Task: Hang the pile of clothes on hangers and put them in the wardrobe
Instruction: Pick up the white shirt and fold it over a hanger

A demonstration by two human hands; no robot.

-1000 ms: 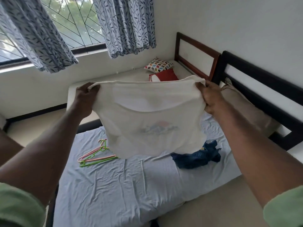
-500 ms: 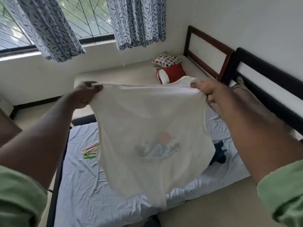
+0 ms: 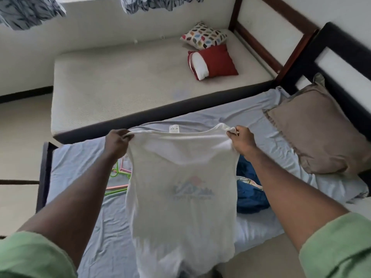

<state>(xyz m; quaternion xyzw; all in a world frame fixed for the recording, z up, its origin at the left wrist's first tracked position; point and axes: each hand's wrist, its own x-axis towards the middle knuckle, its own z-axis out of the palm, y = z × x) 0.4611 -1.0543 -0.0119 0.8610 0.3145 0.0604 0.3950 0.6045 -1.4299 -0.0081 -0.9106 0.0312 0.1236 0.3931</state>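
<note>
Soft, even daylight; sharp centre, wide-angle bending and blur at edges.

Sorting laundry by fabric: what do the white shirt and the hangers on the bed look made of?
White shirt: thin, soft knit, probably cotton; it drapes limp and its print shows through. Hangers: likely plastic, thin smooth rods in bright pink and green.

Thin matt cloth shirt, probably plastic hangers
</note>
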